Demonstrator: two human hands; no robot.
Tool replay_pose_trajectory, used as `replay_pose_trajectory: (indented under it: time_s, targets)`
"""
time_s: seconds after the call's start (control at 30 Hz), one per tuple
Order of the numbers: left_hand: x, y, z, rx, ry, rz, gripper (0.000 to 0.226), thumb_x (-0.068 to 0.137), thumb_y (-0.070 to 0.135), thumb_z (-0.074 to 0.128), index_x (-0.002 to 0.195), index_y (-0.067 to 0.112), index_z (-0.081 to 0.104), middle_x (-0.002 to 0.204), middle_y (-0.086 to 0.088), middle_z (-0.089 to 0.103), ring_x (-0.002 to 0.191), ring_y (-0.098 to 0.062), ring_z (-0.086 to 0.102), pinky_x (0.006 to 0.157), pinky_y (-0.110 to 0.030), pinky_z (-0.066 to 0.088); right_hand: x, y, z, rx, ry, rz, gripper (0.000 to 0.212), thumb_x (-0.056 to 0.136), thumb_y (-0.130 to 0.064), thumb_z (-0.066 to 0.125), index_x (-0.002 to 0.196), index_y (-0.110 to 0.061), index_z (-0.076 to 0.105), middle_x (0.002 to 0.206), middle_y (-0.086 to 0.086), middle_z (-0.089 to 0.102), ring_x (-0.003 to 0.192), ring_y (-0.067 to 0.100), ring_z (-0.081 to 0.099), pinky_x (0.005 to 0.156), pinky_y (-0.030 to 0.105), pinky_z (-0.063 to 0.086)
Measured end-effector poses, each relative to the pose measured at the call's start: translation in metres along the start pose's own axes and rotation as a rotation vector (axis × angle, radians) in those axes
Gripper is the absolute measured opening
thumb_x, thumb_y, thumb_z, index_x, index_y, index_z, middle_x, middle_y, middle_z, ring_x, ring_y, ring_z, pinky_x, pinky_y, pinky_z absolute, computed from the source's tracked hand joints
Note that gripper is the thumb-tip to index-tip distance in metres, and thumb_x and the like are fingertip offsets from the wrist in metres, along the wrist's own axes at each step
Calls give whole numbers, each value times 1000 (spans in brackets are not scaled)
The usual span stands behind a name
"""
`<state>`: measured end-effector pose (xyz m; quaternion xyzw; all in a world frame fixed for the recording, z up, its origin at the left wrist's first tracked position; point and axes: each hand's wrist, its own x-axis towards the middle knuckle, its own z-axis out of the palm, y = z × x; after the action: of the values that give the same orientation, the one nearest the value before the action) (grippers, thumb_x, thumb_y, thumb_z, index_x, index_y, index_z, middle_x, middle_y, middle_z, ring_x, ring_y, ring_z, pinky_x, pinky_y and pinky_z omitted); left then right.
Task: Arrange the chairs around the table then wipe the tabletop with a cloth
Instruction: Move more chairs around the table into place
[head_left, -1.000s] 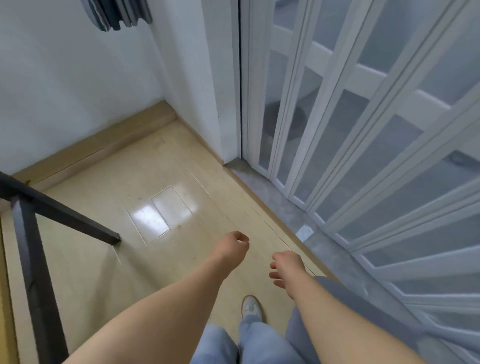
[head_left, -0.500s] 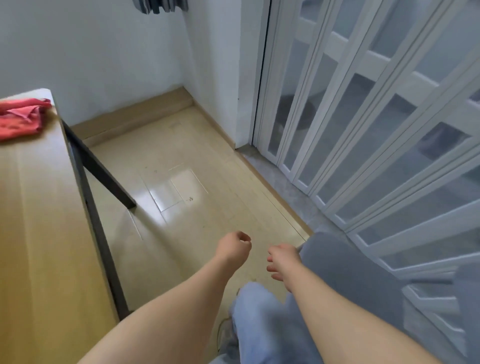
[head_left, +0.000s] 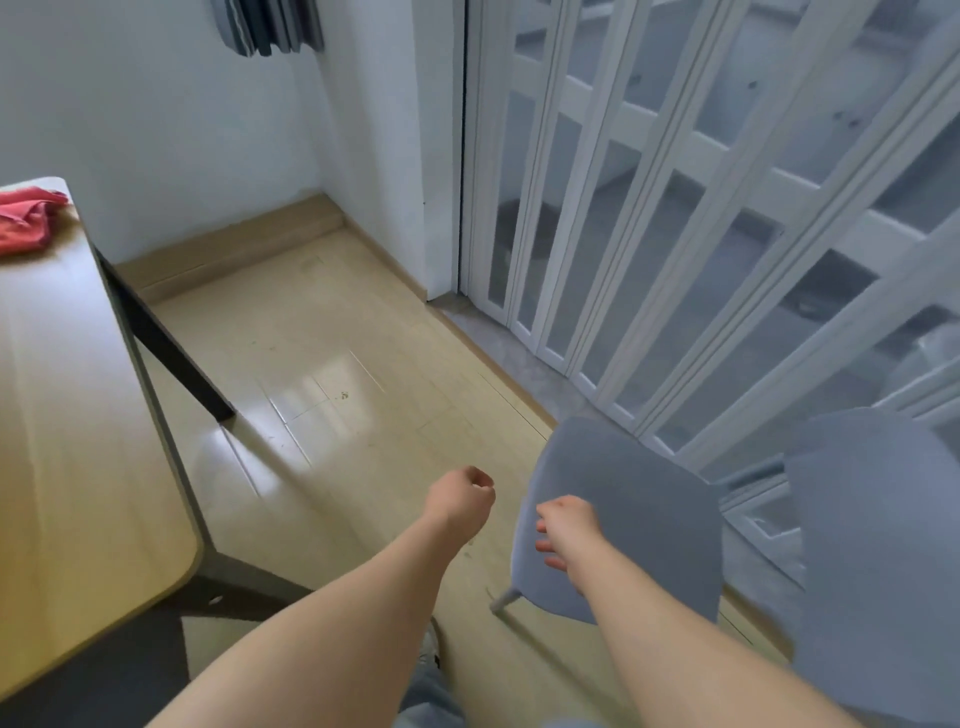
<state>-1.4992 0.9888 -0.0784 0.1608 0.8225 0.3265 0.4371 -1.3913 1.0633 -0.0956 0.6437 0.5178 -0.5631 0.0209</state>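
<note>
Half a second on, the head view has swung right. The grey-blue plastic chair (head_left: 649, 519), earlier a sliver, now shows its whole seat. It stands right of the light wooden table with rounded corners (head_left: 78, 415), across a strip of floor and near the white folding door (head_left: 675, 234). The crumpled red cloth (head_left: 26, 221) lies on the table's far corner, cut by the frame edge. The left hand (head_left: 460, 499) is balled, gripping nothing. The right hand (head_left: 569, 530), fingers loosely bent and spread, hangs over the seat edge nearest the table; contact cannot be made out. Farther from the table, a broad grey-blue panel (head_left: 872, 545) is cropped, so backrest or second chair is unclear.
</note>
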Motion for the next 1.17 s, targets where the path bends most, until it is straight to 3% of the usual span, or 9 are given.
replay_pose_trajectory:
  time_s: [0.13,0.33,0.53,0.67,0.73,0.83,0.97,1.07,1.17]
  targets:
    - [-28,9,46,-9,9,50,24,88,11,44,104,13,62,91,-9,63,86,-24,60,68,-25,43,-17,29,-48,56,13,-42,7,92,-12,40,88,-13,46,80,6,46,63,21,44,54,26,31]
    - [-104,7,163,-7,-27,75,25,87,12,43,68,26,52,76,-2,58,76,-23,58,60,-23,40,-48,111,-143,152,35,-61,10,94,-11,41,85,-13,45,73,2,47,58,18,45,55,24,33]
    - [-160,2,238,34,-73,109,19,85,11,44,79,23,57,81,-1,59,81,-20,56,67,-24,41,-69,187,-206,270,109,35,17,91,-12,43,75,-15,49,73,3,52,58,19,49,54,24,36]
    - [-181,9,268,61,-117,147,22,84,12,43,86,19,64,86,-8,62,83,-24,58,66,-24,39,-75,203,-251,409,196,61,14,92,-11,46,97,-7,58,76,8,56,57,20,49,54,25,38]
    - [-187,12,275,115,-114,150,27,85,13,42,93,18,67,95,-11,66,87,-26,61,66,-24,40,-75,198,-267,529,207,56,21,93,-13,48,110,-6,58,102,19,62,68,25,55,55,27,39]
    - [-192,20,275,160,-81,158,30,87,14,40,99,15,67,93,-10,66,80,-25,56,64,-23,39,-67,189,-277,602,221,37,27,92,-17,51,119,-12,48,131,18,51,111,36,56,67,35,44]
    - [-193,26,271,143,-70,159,29,86,13,39,95,15,66,82,-4,58,74,-21,48,62,-24,38,-56,179,-278,658,213,29,39,91,-16,54,128,-13,42,132,10,48,121,31,48,92,45,42]
    - [-188,18,262,100,-62,108,22,83,13,40,83,19,61,82,-3,58,77,-22,51,65,-25,39,-54,176,-273,671,266,16,36,89,-11,53,124,-3,46,115,14,54,112,33,54,96,46,42]
    - [-183,10,250,48,-33,62,19,82,13,41,79,20,58,83,-1,57,76,-20,51,65,-26,39,-59,173,-269,694,291,29,33,91,-8,49,121,5,51,120,27,58,113,39,57,100,49,43]
